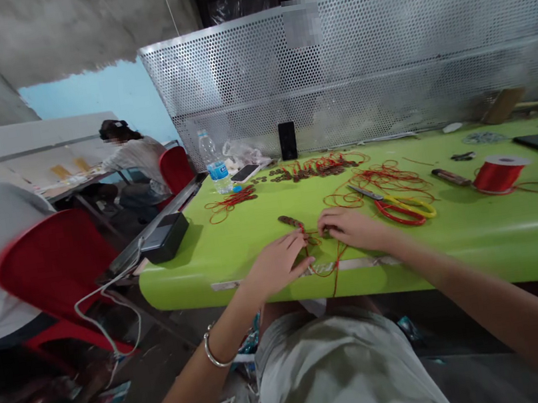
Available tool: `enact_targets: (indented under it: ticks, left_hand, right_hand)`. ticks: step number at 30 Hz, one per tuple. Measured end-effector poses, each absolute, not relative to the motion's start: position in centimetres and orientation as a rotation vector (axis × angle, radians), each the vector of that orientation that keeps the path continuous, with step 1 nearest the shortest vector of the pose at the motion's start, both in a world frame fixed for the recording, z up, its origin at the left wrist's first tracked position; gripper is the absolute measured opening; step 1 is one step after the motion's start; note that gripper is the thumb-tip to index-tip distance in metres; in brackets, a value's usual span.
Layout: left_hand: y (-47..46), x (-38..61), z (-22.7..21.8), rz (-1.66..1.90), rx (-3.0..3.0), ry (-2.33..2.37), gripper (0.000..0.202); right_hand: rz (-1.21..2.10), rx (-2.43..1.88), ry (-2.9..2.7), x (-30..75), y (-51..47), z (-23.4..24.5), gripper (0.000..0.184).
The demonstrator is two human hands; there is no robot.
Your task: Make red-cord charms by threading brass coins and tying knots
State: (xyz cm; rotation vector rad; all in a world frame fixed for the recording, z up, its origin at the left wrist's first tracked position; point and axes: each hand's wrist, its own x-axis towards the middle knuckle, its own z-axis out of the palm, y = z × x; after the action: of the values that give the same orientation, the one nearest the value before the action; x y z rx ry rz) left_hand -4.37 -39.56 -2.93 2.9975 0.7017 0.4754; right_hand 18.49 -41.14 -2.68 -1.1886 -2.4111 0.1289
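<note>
My left hand (278, 264) and my right hand (354, 228) meet at the near edge of the green table (507, 240). Both pinch a piece of red cord (330, 265) with small brown pieces on it; loops of it hang over the table edge. Fingers of both hands are closed on the cord. Just beyond my right hand lie scissors with red and yellow handles (404, 207) on a tangle of red cord (382, 181). A row of brown beaded pieces (317, 167) lies farther back.
A red cord spool (500, 172) stands at the right, a water bottle (213, 162) and phones (287, 140) at the back by a perforated metal screen (379, 57). A black box (166, 237) sits at the table's left end. Red chairs (56, 267) and another seated person (134, 157) are at the left.
</note>
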Motion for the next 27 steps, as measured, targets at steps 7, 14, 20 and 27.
enact_targets:
  ticks: [7, 14, 20, 27]
  left_hand:
    - [-39.62, -4.64, -3.40, 0.524, 2.984, 0.693, 0.033]
    - [-39.60, -4.90, -3.63, 0.544, 2.972, 0.679, 0.035]
    - [-39.85, -5.19, -3.71, 0.570, 2.955, 0.708, 0.034]
    - [-40.11, -5.01, -3.84, 0.622, 2.956, 0.762, 0.034]
  right_hand:
    - [0.011, -1.203, -2.545, 18.24, -41.61, -2.55, 0.037]
    - [-0.044, -1.232, -2.569, 18.53, -42.02, -2.96, 0.045]
    - [-0.112, -1.226, -2.620, 18.59, -41.86, -3.37, 0.048]
    - [-0.117, -1.259, -2.629, 18.21, -42.12, -3.20, 0.044]
